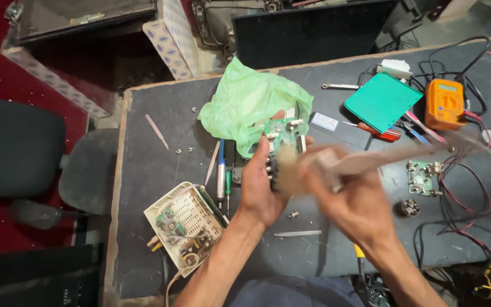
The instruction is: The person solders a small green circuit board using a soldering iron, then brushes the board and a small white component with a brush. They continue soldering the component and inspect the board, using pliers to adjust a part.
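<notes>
**Brush on a green circuit board, mid-desk**

The small green circuit board (284,139) is up off the desk (154,170), pinched at its near edge by the left hand (259,185). The right hand (350,199) is wrapped around a paintbrush (336,165), bristles right against the board, all motion-blurred. Just behind sits a crumpled green plastic bag (251,102). Far right there's a teal box (383,101) and an orange multimeter (444,103). Near left, an opened white perforated casing (186,224).

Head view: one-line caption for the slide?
Left hand holds a green circuit board over a cluttered workbench while the right hand sweeps a blurred brush across it.
</notes>
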